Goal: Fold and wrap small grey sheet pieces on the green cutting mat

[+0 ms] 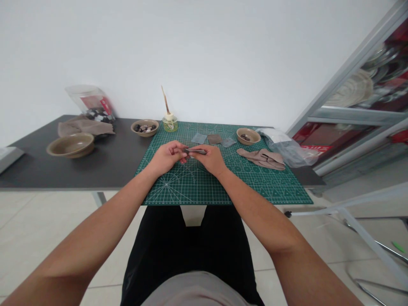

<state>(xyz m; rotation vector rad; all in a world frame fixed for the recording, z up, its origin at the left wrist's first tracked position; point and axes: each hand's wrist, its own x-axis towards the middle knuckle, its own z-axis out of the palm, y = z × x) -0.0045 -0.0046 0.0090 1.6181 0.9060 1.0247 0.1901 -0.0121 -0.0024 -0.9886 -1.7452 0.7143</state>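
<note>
Your right hand [211,159] pinches a thin grey piece [198,151] just above the green mat [191,191]. Your left hand [167,158] curls its fingers close beside it, with a narrow gap; you can't tell what they hold, it's too small. If your pinch goes loose, the piece could slip and drop onto the mat. Your fingertips are so close that they could bump, too. Both arms reach in from the sides and your hands meet in front. Little flat squares [214,139] lie just past them, and a brown cloth [263,159] lies to the right.
</note>
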